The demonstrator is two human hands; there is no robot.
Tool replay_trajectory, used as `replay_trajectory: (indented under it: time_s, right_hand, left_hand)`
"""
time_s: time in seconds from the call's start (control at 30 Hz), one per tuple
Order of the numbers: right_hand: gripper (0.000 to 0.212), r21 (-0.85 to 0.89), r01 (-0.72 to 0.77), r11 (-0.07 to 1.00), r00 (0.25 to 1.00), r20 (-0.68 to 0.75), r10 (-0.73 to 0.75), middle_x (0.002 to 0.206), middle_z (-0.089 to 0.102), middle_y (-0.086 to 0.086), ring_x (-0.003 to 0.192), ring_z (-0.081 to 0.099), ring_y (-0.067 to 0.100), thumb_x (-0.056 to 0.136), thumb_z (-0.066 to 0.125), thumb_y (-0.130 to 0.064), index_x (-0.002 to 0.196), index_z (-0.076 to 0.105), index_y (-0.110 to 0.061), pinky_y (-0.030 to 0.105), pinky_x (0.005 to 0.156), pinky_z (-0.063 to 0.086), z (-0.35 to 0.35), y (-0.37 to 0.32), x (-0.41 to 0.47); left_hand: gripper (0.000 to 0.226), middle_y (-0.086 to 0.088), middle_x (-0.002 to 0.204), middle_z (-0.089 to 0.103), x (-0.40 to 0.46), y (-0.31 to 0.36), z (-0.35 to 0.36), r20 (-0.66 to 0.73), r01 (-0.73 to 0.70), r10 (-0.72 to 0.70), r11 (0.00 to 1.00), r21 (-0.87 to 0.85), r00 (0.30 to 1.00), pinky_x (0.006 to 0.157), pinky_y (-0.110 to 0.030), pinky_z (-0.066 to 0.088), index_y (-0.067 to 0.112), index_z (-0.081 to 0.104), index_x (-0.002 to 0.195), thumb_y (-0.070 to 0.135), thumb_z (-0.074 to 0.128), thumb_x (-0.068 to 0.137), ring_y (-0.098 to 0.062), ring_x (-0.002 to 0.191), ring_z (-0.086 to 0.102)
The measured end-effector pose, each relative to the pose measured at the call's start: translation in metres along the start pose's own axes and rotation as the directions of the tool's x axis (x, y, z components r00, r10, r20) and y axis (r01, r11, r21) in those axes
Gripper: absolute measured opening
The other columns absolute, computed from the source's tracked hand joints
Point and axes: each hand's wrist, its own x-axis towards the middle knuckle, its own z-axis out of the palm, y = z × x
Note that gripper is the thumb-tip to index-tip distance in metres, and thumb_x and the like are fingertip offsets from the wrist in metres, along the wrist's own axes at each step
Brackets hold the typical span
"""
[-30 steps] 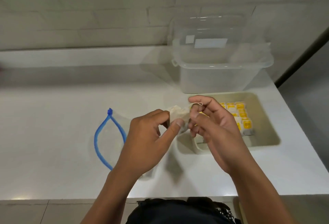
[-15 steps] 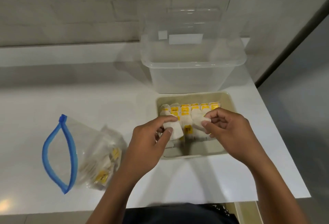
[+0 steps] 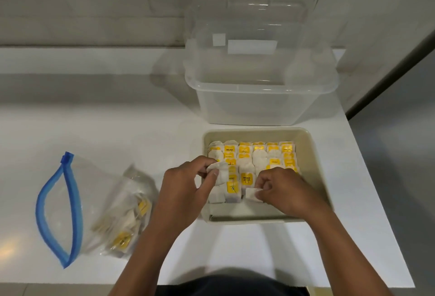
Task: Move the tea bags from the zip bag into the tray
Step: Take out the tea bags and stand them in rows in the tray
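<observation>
— Hands look different from before?

— Yes. A moment ago both hands were up over the tray's near edge. Now the left hand is lower, at the tray's left side, pinching a white tea bag. The right hand has gone down into the tray and pinches another tea bag at the front of the rows.

— Any words to read?

— "RELAX" on some yellow tags. The other writing is too small.

— Where are the rest of the bags?

— Rows of them stand in the tray. More lie in the zip bag on the left, its blue top open.

— What else is around?

— A clear plastic box sits just behind the tray, on the white counter. The hands hide some of the front rows.
</observation>
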Motion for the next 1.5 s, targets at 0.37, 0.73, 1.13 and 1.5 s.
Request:
replay_trajectory:
  time_s: [0.37, 0.73, 1.13, 1.5]
  right_hand:
    - [0.012, 0.035, 0.126, 0.991, 0.989, -0.086, -0.123, 0.064, 0.067, -0.003, 0.062, 0.063, 0.008, 0.090, 0.058, -0.017, 0.085, 0.065, -0.026, 0.019, 0.060, 0.046, 0.002, -0.007, -0.010]
    - [0.008, -0.040, 0.173, 0.984, 0.981, -0.082, -0.176, 0.084, 0.064, -0.008, 0.081, 0.058, 0.001, 0.087, 0.072, -0.023, 0.085, 0.074, -0.030, 0.008, 0.068, 0.039, 0.006, 0.002, -0.003]
    - [0.011, -0.165, 0.219, 0.962, 0.971, 0.131, -0.198, 0.076, 0.072, -0.009, 0.076, 0.065, 0.003, 0.086, 0.070, -0.017, 0.081, 0.076, -0.026, 0.020, 0.068, 0.049, 0.005, -0.003, 0.023]
    - [0.015, -0.203, 0.192, 0.960, 0.981, 0.073, -0.181, 0.073, 0.064, -0.010, 0.075, 0.061, 0.011, 0.081, 0.070, -0.016, 0.072, 0.063, -0.027, 0.035, 0.071, 0.054, 0.015, -0.004, 0.042]
  left_hand:
    - [0.009, 0.022, 0.081, 0.064, -0.002, -0.004, 0.002, 0.043, 0.032, -0.031, 0.999, -0.039, 0.999, 0.063, -0.004, 0.035, 0.027, 0.072, 0.098, 0.021, 0.068, 0.093, 0.010, 0.062, 0.055]
    - [0.009, 0.024, 0.083, 0.066, -0.003, -0.013, 0.006, 0.091, 0.020, -0.014, 0.998, -0.063, 0.996, 0.072, -0.008, 0.042, 0.030, 0.071, 0.095, 0.021, 0.070, 0.092, -0.004, 0.083, 0.063]
    - [0.009, 0.008, 0.070, 0.063, -0.001, -0.021, 0.011, 0.066, -0.005, 0.012, 0.995, -0.100, 0.998, 0.065, -0.024, 0.046, 0.032, 0.071, 0.091, 0.024, 0.073, 0.089, -0.020, 0.068, 0.057]
    - [0.009, 0.017, 0.079, 0.064, 0.000, -0.024, 0.010, 0.035, -0.052, 0.053, 0.998, -0.034, 0.998, 0.064, -0.013, 0.038, 0.034, 0.071, 0.088, 0.025, 0.075, 0.088, -0.013, 0.074, 0.056]
